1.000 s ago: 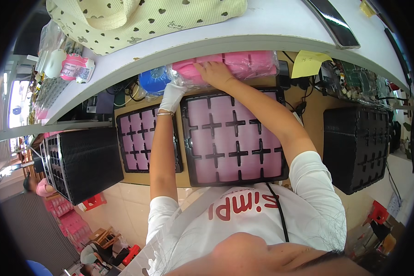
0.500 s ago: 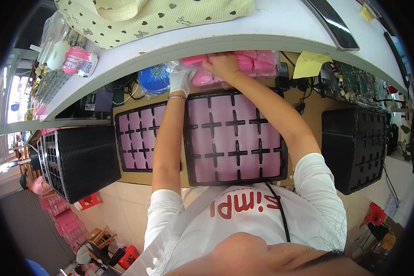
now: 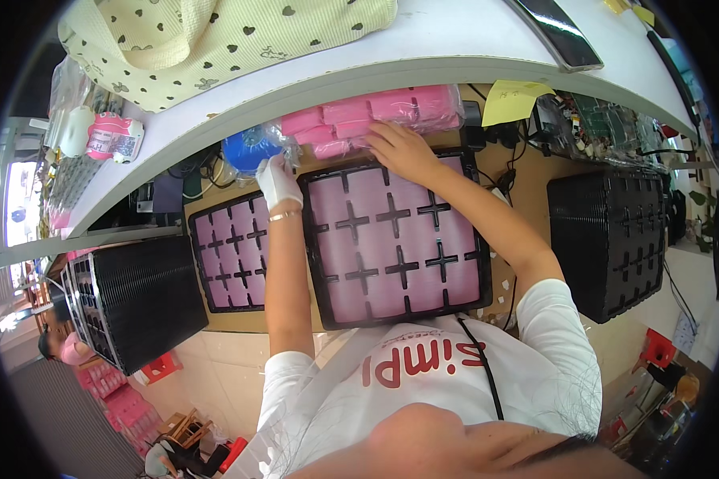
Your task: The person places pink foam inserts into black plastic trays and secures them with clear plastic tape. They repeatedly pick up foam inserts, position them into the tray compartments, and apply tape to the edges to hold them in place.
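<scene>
Under the raised white shelf lies a clear plastic bag point(image 3: 291, 154) of soft-looking pink pieces point(image 3: 347, 112); what they are I cannot make out. My left hand point(image 3: 278, 185), in a white glove, is at the bag's left end, its fingers closed on the loose plastic. Bare, my right hand point(image 3: 407, 153) rests with fingers stretched out against the bag's near side. Below my hands, a black tray point(image 3: 315, 263) with cross-shaped dividers holds flat pink-purple pieces point(image 3: 419, 239). A similar black tray point(image 3: 202, 259) lies to the left, partly hidden by my left forearm.
Tall stacks of black trays stand at left point(image 3: 148, 291) and right point(image 3: 595, 239). A blue round object point(image 3: 248, 149) is beside the bag. Above, the white shelf point(image 3: 455, 60) carries a patterned bag point(image 3: 232, 40) and a phone point(image 3: 563, 36). A yellow note point(image 3: 513, 102) hangs near cables.
My left hand has drawn back from the pink pieces to the bag's left end. My right hand has come slightly nearer, baring more of the pink pieces. The whole view has shifted a little.
</scene>
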`<move>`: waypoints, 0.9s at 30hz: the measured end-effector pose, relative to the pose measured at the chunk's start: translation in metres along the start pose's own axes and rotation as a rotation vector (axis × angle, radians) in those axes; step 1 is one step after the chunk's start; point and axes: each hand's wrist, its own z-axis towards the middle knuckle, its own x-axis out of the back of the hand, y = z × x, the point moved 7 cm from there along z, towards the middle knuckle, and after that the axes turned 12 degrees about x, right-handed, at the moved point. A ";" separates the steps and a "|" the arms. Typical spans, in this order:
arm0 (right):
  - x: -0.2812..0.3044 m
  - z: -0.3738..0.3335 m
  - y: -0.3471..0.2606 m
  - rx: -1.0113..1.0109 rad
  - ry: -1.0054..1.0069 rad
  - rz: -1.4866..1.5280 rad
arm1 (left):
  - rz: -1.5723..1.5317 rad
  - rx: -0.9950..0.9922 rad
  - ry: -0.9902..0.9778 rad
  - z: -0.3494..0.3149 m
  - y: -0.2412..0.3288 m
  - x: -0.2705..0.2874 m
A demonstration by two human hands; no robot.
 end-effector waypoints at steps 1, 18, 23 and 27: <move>0.003 -0.018 0.004 -0.097 0.013 -0.002 | 0.039 -0.052 0.016 -0.021 0.004 -0.015; 0.006 0.005 0.005 0.164 -0.154 -0.263 | 1.554 -0.545 -0.176 -0.103 -0.037 -0.157; -0.003 0.020 0.016 0.210 -0.215 -0.579 | 1.652 -0.609 -0.297 -0.097 -0.056 -0.154; -0.017 0.014 0.027 0.186 -0.324 -0.572 | 1.556 -0.513 -0.275 -0.090 -0.061 -0.154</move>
